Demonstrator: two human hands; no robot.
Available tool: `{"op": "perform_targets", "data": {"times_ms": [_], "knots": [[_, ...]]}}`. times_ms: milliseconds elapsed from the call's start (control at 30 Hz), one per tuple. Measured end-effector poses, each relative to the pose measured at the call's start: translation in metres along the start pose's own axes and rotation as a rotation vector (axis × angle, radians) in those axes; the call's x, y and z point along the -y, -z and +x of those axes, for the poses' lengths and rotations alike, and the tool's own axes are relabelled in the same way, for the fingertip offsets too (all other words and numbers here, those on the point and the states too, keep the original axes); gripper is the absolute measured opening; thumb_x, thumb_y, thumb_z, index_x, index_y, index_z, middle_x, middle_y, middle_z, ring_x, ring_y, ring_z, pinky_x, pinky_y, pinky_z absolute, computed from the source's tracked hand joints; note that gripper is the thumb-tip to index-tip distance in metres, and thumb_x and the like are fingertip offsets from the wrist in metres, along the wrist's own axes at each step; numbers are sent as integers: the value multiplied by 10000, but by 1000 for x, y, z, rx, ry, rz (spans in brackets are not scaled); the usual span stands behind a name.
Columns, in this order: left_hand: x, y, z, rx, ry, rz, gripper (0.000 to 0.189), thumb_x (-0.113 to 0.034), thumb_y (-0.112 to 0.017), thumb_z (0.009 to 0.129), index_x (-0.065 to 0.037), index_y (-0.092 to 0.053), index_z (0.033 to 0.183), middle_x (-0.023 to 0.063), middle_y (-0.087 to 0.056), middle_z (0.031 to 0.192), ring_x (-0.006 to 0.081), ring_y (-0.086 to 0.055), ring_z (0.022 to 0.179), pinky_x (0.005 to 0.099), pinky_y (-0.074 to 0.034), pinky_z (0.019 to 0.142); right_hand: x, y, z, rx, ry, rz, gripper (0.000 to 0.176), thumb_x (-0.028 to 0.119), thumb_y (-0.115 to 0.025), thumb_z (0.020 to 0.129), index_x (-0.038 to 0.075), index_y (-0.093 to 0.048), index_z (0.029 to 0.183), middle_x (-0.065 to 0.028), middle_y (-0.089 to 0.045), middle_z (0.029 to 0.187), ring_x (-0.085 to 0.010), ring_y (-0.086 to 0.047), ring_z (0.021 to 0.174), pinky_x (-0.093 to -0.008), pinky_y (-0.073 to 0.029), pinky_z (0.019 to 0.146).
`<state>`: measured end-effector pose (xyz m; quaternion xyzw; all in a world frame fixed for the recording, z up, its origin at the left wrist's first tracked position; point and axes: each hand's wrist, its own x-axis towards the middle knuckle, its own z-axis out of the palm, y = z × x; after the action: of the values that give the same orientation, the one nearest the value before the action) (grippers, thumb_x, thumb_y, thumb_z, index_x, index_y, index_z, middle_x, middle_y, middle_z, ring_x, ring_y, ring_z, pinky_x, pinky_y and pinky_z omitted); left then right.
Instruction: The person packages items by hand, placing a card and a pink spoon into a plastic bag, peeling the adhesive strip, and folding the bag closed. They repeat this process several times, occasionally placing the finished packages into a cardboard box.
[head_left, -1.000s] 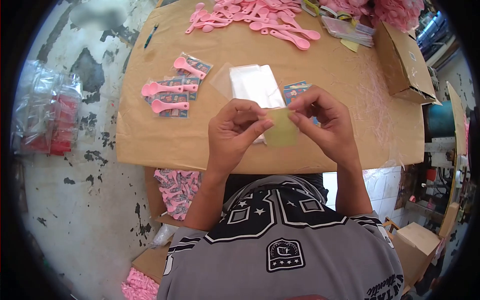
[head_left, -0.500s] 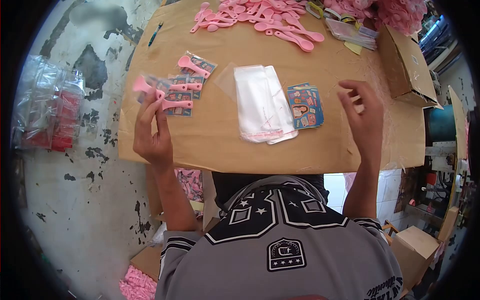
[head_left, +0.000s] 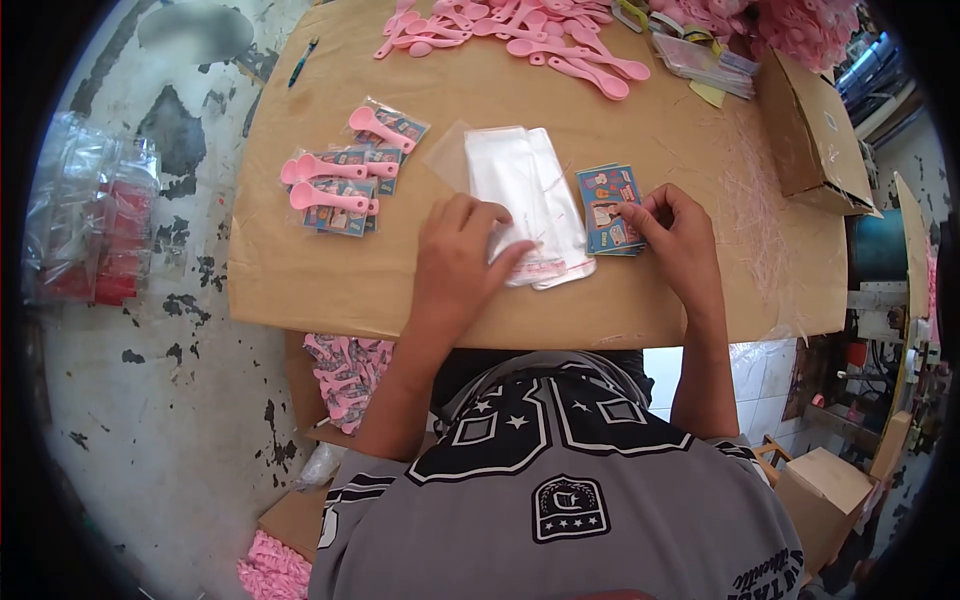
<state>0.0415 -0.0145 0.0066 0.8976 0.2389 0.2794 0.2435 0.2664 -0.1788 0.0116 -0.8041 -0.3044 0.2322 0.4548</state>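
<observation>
My left hand [head_left: 458, 258] rests over the left lower part of the clear plastic bags [head_left: 515, 170], thumb stretched away from the curled fingers, nothing held. At the right edge of a small stack of blue printed cards [head_left: 607, 185], my right hand [head_left: 682, 235] pinches a card between thumb and fingers; how many cards are in the pinch is hidden. Off to the left lies a group of packed pink measuring spoons [head_left: 330, 197], each in a clear bag with a blue card, overlapping one another.
Loose pink spoons [head_left: 520, 25] are heaped along the far side of the table [head_left: 400, 300]. A pen [head_left: 302, 62] lies at the far left. At the right stand a cardboard box [head_left: 815, 140] and plastic packs [head_left: 700, 68]. Below the left edge, a box holds packed spoons [head_left: 348, 375].
My left hand has let go of a packed spoon on the left group and moved right to the bags. My right hand has come down and left onto the cards.
</observation>
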Motion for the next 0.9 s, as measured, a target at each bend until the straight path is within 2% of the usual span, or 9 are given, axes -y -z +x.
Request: {"op": "perform_targets", "data": {"times_ms": [167, 200, 267, 400, 567, 667, 767, 867, 900], "knots": [[1, -15, 5, 7, -22, -43, 136, -145, -789, 880, -63, -706, 951, 103, -617, 914, 305, -591, 892, 433, -466, 850, -13, 12, 2, 3, 31, 58, 195, 159, -706, 1015, -31, -667, 1001, -48, -686, 790, -89, -607, 725, -280, -487, 662], [-2, -12, 5, -3, -4, -58, 125, -130, -786, 881, -60, -712, 953, 101, -624, 920, 304, -593, 899, 429, -469, 851, -17, 14, 1, -77, 72, 95, 174, 145, -687, 1023, -26, -667, 1051, -49, -691, 808, -89, -608, 731, -277, -489, 668], [-4, -6, 3, -52, 6, -68, 116, -96, -783, 877, -52, -724, 966, 98, -645, 944, 302, -604, 912, 421, -480, 849, -20, 10, 4, -217, 170, 179, 174, 115, -648, 1039, -16, -669, 1152, -50, -700, 845, -89, -610, 745, -273, -494, 679], [-10, 2, -4, -191, -4, -118, 162, -39, -794, 853, -41, -745, 1008, 95, -699, 1013, 298, -641, 940, 403, -512, 829, 19, 11, -7, -175, 201, 384, 235, 102, -603, 1057, 11, -654, 1267, -44, -710, 924, -91, -624, 835, -250, -500, 727], [-26, 15, -7, -204, -201, -11, 195, -16, -813, 804, -36, -754, 988, 87, -746, 1117, 262, -665, 929, 380, -524, 798, 25, -6, -12, 307, 234, 447, 232, 187, -619, 1064, -16, -724, 1106, -31, -707, 946, -78, -614, 902, -251, -498, 764], [-35, 32, -14, -65, -410, 90, 195, -59, -821, 804, -39, -765, 990, 76, -759, 1195, 229, -668, 921, 355, -518, 778, 49, -12, -13, 399, -1, 481, 295, 249, -658, 1049, -28, -740, 992, -31, -709, 944, -79, -609, 870, -255, -494, 764], [-41, 45, -22, 73, -578, 164, 236, -197, -822, 839, -54, -784, 1024, 60, -762, 1258, 210, -661, 881, 337, -505, 770, 54, -24, -7, 355, 50, 242, 279, 256, -698, 1028, -15, -741, 977, -32, -713, 945, -90, -613, 852, -255, -487, 750], [-27, 41, -29, 16, -516, 29, 406, -288, -800, 911, -39, -722, 1222, 84, -727, 1317, 201, -653, 922, 362, -507, 812, 55, -31, -5, 226, 198, 328, 238, 220, -728, 1005, -15, -740, 964, -32, -711, 915, -91, -607, 825, -271, -477, 725], [-26, 37, -30, -50, -317, -220, 471, -306, -793, 930, -29, -671, 1291, 100, -706, 1337, 205, -655, 975, 370, -511, 853, 56, -32, -5, 187, 285, 329, 218, 204, -737, 995, -12, -741, 966, -34, -710, 908, -96, -608, 820, -274, -474, 718]]}}
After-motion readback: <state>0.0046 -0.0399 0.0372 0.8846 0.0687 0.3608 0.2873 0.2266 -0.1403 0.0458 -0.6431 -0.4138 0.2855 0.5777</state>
